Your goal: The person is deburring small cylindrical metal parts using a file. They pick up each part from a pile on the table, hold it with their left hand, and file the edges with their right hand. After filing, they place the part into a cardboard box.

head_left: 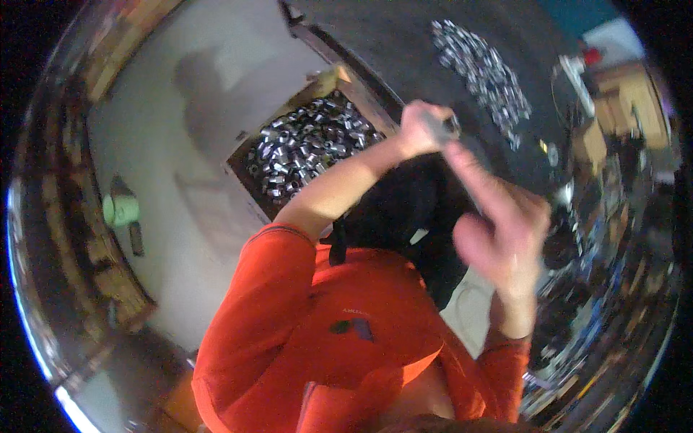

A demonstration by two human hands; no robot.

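Note:
My left hand (419, 131) is closed around a small grey metal piece (452, 125) with a round open end, held above the dark tabletop's near edge. Motion blurs the piece's outline. From the right, my right hand (509, 231) reaches up to it, its long forefinger stretched along a thin greyish edge toward the piece and the thumb bent below. The right hand is smeared, and whatever lies in its fingers cannot be made out. Beneath my left forearm stands a wooden box (249, 195) filled with shiny short metal tube pieces (303, 148).
A long pile of similar metal pieces (484, 72) lies on the dark table (390, 36). Cardboard boxes (628, 108) stand at the far right. Cluttered, blurred items (599, 289) fill the right side. A pale green cup-like object (120, 209) is on the left, near the floor (155, 137).

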